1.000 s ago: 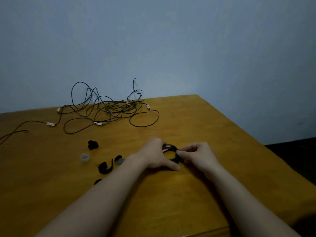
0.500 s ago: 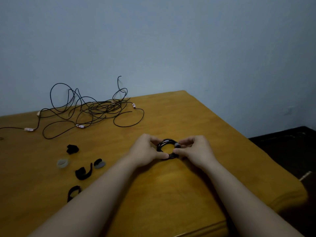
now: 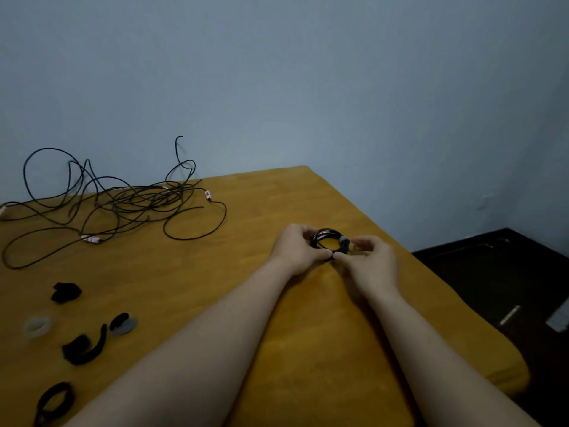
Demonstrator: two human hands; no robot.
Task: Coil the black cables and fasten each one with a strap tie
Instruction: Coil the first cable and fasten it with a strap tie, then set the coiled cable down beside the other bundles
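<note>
Pinching coiled cable [image 3: 328,232]: left hand [image 3: 295,251], right hand [image 3: 374,261]; strap tie [image 3: 343,241] apparently half-hidden.

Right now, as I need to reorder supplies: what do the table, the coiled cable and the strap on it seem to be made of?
Table: wood, yellowish varnish, faint grain lines. Coiled cable: black plastic or rubber jacket, with slightly glossy highlights. Strap tie: matte grey band, probably hook-and-loop fabric, though it is too small to be sure.
</note>
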